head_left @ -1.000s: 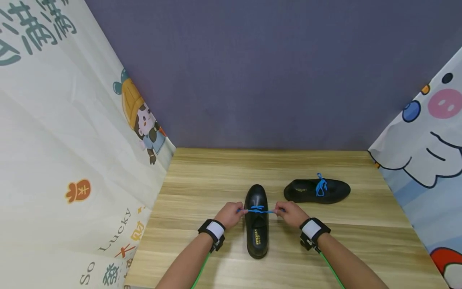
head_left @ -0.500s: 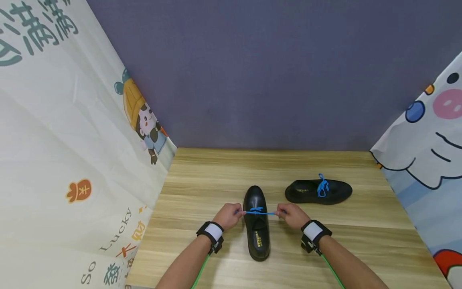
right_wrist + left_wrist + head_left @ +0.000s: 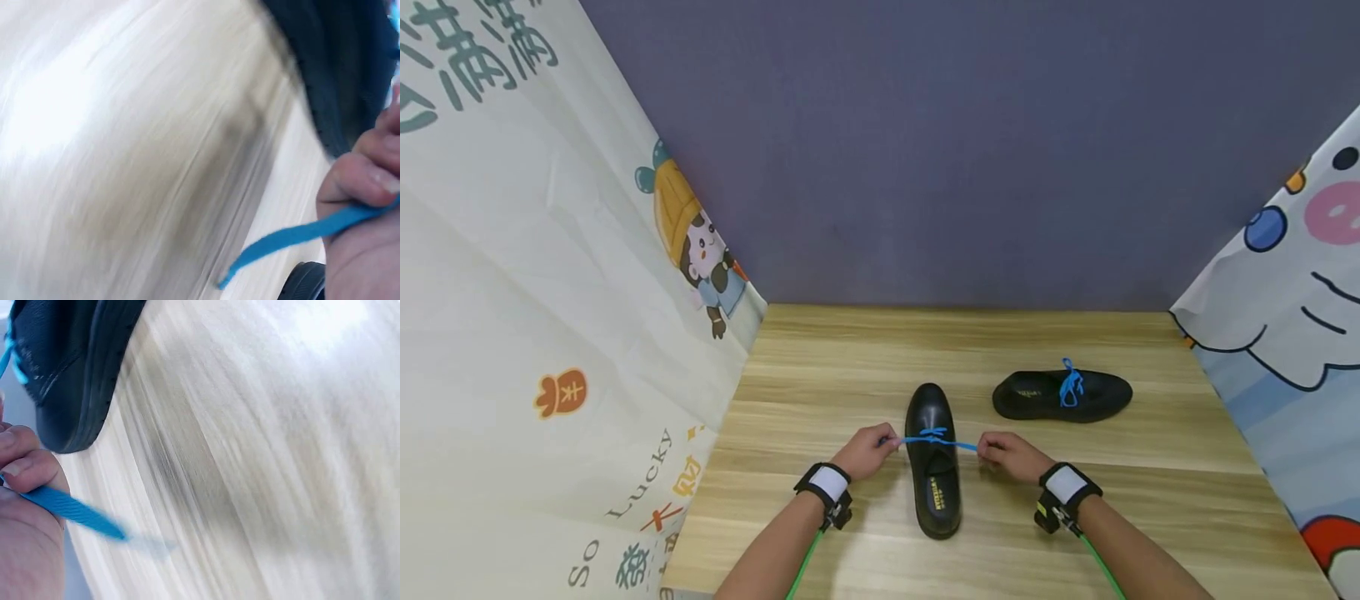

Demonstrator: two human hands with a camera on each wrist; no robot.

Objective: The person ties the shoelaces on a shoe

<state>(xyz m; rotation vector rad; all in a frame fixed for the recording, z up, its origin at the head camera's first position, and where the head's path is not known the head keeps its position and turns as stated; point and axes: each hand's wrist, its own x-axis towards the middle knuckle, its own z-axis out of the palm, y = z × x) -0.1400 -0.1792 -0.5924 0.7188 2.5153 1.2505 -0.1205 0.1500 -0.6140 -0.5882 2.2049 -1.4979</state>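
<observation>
A black leather shoe (image 3: pixel 931 408) stands toe-away on the wooden table, its blue shoelace (image 3: pixel 934 439) stretched sideways across the opening. To its left, my left hand (image 3: pixel 865 452) grips one end of the lace; on the other side my right hand (image 3: pixel 1011 456) grips the other. In the left wrist view a loose blue lace tail (image 3: pixel 81 514) sticks out of the curled fingers (image 3: pixel 31 469). Another lace tail (image 3: pixel 287 236) hangs from the fingers (image 3: pixel 362 178) in the right wrist view, beside the blurred dark shoe (image 3: pixel 337 56).
A second black shoe (image 3: pixel 1101 396) lies at the back right, toe pointing right, with its blue lace tied in a bow (image 3: pixel 1071 386). Behind the wooden table (image 3: pixel 835 350) rises a grey-blue panel (image 3: pixel 925 150). Printed cloths (image 3: pixel 550 275) hang on both sides.
Both hands have moved apart, the left one leftward and the right one rightward and slightly nearer. More blue lace shows between them, and the shoe has shifted slightly.
</observation>
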